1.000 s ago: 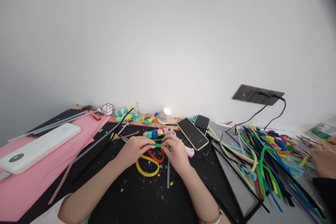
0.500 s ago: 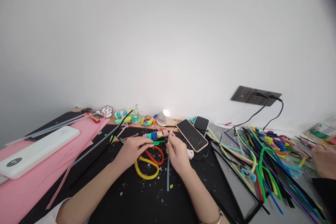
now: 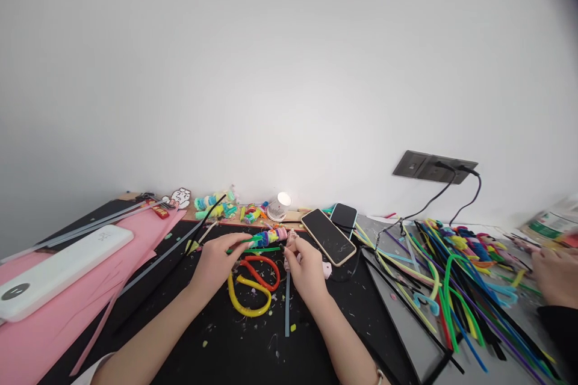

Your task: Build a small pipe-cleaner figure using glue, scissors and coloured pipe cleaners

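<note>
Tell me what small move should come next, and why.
Perhaps the right hand should secure the green strip by its right end: that end lies close to this hand, while the left hand is farther left along it. Whether the right hand grips it is unclear.

We look down on a black tabletop (image 3: pixel 244 358), flecked with small scraps (image 3: pixel 293 328). Pink sheets (image 3: pixel 45 337) spread over its left part. Near the middle lie a yellow loop (image 3: pixel 248 314) and a red loop (image 3: pixel 266 259); we take them for scissor handles, though we cannot properly see what they join. We find a pale strip (image 3: pixel 288 313) just beside them and a banded roll (image 3: pixel 271 236) behind. Farther right rests a cream-edged phone (image 3: pixel 329 237). Along the wall, we see a wooden strip (image 3: pixel 189 215) bearing a paper cup (image 3: pixel 276 209). At our right, a grey surface (image 3: pixel 413 343) carries heaped coloured strips (image 3: pixel 478 298).
</note>
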{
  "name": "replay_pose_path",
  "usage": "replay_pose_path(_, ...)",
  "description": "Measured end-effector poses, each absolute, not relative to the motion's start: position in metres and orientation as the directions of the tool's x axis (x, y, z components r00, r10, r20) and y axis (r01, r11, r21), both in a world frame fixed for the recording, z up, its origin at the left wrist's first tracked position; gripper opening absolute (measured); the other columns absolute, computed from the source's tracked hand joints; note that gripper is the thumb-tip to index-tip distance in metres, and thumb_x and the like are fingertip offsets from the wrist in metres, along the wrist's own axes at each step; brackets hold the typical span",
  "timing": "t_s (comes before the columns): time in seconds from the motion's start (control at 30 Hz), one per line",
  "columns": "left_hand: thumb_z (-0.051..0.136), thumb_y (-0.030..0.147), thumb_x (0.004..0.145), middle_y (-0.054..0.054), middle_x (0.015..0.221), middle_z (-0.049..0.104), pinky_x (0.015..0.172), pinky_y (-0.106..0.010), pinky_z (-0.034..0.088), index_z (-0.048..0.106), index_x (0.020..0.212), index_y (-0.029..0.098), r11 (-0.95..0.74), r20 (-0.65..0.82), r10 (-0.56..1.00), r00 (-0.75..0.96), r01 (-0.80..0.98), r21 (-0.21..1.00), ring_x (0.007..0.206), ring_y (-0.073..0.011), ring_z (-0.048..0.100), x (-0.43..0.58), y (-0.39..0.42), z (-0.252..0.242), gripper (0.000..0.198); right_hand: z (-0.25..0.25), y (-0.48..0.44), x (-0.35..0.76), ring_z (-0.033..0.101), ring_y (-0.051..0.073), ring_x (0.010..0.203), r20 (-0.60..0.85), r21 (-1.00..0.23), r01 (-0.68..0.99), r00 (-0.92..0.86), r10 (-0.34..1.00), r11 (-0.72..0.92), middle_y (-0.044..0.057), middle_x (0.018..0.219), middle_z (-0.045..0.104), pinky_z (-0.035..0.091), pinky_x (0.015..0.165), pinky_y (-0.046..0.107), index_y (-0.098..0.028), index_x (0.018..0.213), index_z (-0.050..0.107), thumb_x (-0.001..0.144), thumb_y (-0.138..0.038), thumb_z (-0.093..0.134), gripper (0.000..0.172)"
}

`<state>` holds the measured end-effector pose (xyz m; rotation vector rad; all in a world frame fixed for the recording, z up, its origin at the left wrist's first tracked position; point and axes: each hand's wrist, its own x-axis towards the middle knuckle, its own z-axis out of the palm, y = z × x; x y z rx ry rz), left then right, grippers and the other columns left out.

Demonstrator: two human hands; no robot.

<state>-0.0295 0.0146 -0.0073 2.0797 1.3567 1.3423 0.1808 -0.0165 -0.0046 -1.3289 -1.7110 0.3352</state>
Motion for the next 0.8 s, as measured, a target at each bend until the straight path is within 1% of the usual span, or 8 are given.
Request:
replay_pose_path(0.17, 0.058, 0.035, 0.081, -0.004, 0.085, 0.076, 0.068, -0.031, 0.057, 0.073, 0.089, 0.02, -0.416, 0.511, 0.859, -0.036, 0.531, 0.738, 0.07, -0.021, 0.07, -0.032, 0.017, -0.008, 0.022, 0.0, -0.022, 0.178, 0.043, 0.014, 0.054, 0.475, -0.778, 0.485, 0.038, 0.879, 0.399, -0.002, 0.057, 0.044, 0.032, 0.052, 0.024, -0.021, 0.059, 0.04, 0.093, -0.033, 0.042, 0.037)
replay_pose_path(0.3, 0.058, 0.035, 0.08, -0.004, 0.083, 0.076, 0.067, -0.031, 0.058, 0.073, 0.089, 0.02, -0.386, 0.473, 0.88, -0.054, 0.501, 0.775, 0.069, -0.0205, 0.069, -0.032, 0.018, -0.007, 0.023, 0.001, -0.02, 0.174, 0.046, 0.013, 0.053, 0.322, -0.944, -0.026, 0.13, 0.938, 0.328, 0.0, 0.063, 0.053, 0.039, 0.051, 0.025, -0.02, 0.064, 0.052, 0.092, -0.046, 0.047, 0.039)
replay_pose_path(0.43, 0.058, 0.033, 0.079, -0.004, 0.087, 0.076, 0.07, -0.032, 0.058, 0.073, 0.089, 0.02, -0.377, 0.443, 0.896, -0.028, 0.479, 0.793, 0.073, -0.0208, 0.07, -0.031, 0.016, -0.007, 0.022, 0.007, -0.017, 0.175, 0.061, 0.019, 0.093, 0.216, -0.851, -0.467, 0.105, 0.971, 0.24, 0.009, 0.096, 0.066, 0.049, 0.08, 0.031, -0.021, 0.076, 0.065, 0.083, -0.042, 0.065, 0.022)
replay_pose_path(0.53, 0.058, 0.032, 0.079, -0.004, 0.086, 0.076, 0.07, -0.031, 0.058, 0.073, 0.088, 0.021, -0.369, 0.423, 0.906, -0.021, 0.451, 0.813, 0.073, -0.0204, 0.071, -0.029, 0.016, -0.007, 0.021, 0.012, -0.017, 0.18, 0.064, 0.02, 0.093, 0.161, -0.744, -0.663, -0.063, 0.985, 0.079, 0.007, 0.085, 0.069, 0.049, 0.087, 0.035, -0.02, 0.066, 0.06, 0.081, -0.037, 0.069, 0.024)
replay_pose_path(0.6, 0.058, 0.032, 0.079, -0.004, 0.086, 0.076, 0.07, -0.031, 0.059, 0.072, 0.088, 0.02, -0.353, 0.403, 0.915, -0.025, 0.438, 0.827, 0.072, -0.0202, 0.071, -0.028, 0.015, -0.006, 0.021, 0.012, -0.019, 0.183, 0.06, 0.014, 0.061, 0.128, -0.701, -0.711, -0.189, 0.974, -0.046, -0.001, 0.055, 0.059, 0.052, 0.077, 0.033, -0.02, 0.062, 0.056, 0.084, -0.035, 0.066, 0.029)
replay_pose_path(0.67, 0.058, 0.032, 0.079, -0.004, 0.085, 0.076, 0.07, -0.031, 0.059, 0.073, 0.088, 0.02, -0.342, 0.391, 0.92, -0.029, 0.429, 0.836, 0.072, -0.0202, 0.071, -0.027, 0.015, -0.005, 0.02, 0.011, -0.021, 0.184, 0.038, 0.007, 0.037, 0.117, -0.693, -0.71, -0.284, 0.952, -0.126, -0.008, 0.04, 0.04, 0.051, 0.061, 0.027, -0.02, 0.064, 0.055, 0.088, -0.034, 0.063, 0.029)
replay_pose_path(0.73, 0.059, 0.031, 0.079, -0.004, 0.085, 0.076, 0.07, -0.031, 0.059, 0.073, 0.087, 0.02, -0.337, 0.385, 0.923, -0.031, 0.421, 0.842, 0.072, -0.0205, 0.071, -0.026, 0.014, -0.005, 0.02, 0.009, -0.022, 0.184, 0.02, 0.005, 0.035, 0.102, -0.705, -0.689, -0.33, 0.938, -0.166, -0.011, 0.04, 0.029, 0.041, 0.043, 0.019, -0.019, 0.066, 0.054, 0.087, -0.035, 0.063, 0.028)
replay_pose_path(0.8, 0.058, 0.031, 0.079, -0.005, 0.086, 0.076, 0.069, -0.031, 0.059, 0.073, 0.086, 0.02, -0.331, 0.379, 0.925, -0.036, 0.413, 0.848, 0.074, -0.0212, 0.071, -0.026, 0.014, -0.004, 0.019, 0.006, -0.022, 0.184, 0.014, 0.004, 0.039, 0.078, -0.73, -0.662, -0.328, 0.941, -0.17, -0.011, 0.045, 0.026, 0.026, 0.036, 0.015, -0.017, 0.065, 0.053, 0.083, -0.035, 0.068, 0.03)
